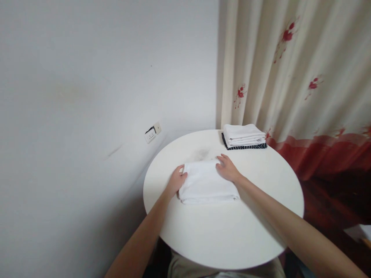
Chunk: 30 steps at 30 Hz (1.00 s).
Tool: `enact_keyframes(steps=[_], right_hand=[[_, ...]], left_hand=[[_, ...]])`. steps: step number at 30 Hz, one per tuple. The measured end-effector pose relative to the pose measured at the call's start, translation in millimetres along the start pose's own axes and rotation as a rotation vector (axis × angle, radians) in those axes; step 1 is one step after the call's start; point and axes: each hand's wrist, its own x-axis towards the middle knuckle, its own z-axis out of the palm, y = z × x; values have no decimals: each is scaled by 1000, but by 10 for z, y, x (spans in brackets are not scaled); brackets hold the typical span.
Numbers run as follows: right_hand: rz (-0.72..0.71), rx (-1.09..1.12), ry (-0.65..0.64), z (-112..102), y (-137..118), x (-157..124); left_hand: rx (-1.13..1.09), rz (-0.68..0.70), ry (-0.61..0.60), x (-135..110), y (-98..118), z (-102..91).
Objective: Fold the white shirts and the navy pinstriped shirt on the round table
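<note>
As I look down through the head camera, a folded white towel (207, 185) lies a little beyond the middle of a round white table (226, 239), its long side facing me. The left hand (177, 179) is cupped against the towel's left edge, thumb on top. I cannot tell whether its fingers pinch the layers or only press against them. The right hand (227, 168) lies flat and spread on the far right corner, gripping nothing. Both forearms reach in from the bottom of the view.

At the table's far edge, well apart from the hands, sits a stack of folded cloths (243, 136), white ones on a dark-edged one. Behind it hangs a cream curtain (290, 77) with red flowers. To the left is a plain wall (87, 96) with a socket (152, 133).

To my eye the work in hand is squaring and flattening this fold. I judge it goes best with the right palm pressing evenly so the layers do not slide, while the left hand nudges the edge until the sides line up. The near edge looks slightly bulged, so smoothing toward me would likely help.
</note>
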Motion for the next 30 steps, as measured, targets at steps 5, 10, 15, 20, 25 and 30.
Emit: enact_keyframes(steps=[5, 10, 15, 20, 25, 30], right_hand=[[1, -87, -85, -60, -35, -9], [-2, -150, -121, -79, -55, -21], [1, -149, -124, -76, -78, -27], [11, -186, -147, -129, -135, -53], [9, -380, -132, -194, -349, -179], [-185, -535, -170, -144, -625, -371]], left_hand=[[250, 154, 94, 20, -36, -29], [406, 190, 53, 131, 27, -172], [711, 477, -9, 170, 304, -17], [869, 567, -191, -11, 384, 486], [996, 595, -180, -105, 230, 665], [1031, 621, -145, -117, 223, 657]])
